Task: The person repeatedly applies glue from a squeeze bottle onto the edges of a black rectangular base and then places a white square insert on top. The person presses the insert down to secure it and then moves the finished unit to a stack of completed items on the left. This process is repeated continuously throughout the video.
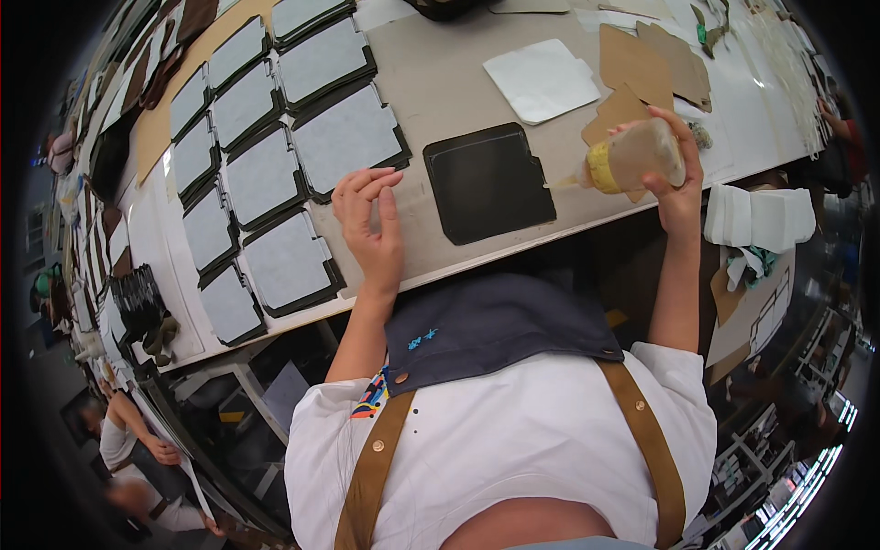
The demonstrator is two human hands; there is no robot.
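Note:
On the table in front of me lies a flat black panel [490,183] with a notched right edge. My right hand [676,170] is wrapped round a squeeze bottle [637,158] with yellow round its neck. The bottle is tipped on its side, its thin nozzle pointing left at the panel's right edge. To the left of the panel, my left hand [371,220] hovers with loosely curled, parted fingers and nothing in them. Beside it are rows of black panels topped with pale sheets [344,137].
A stack of white sheets [541,81] lies beyond the panel, with brown card pieces [635,66] to its right. White pads [759,218] sit at the right, off the table edge. Dark strips [139,298] are bundled at the far left. Other people [147,440] work at lower left.

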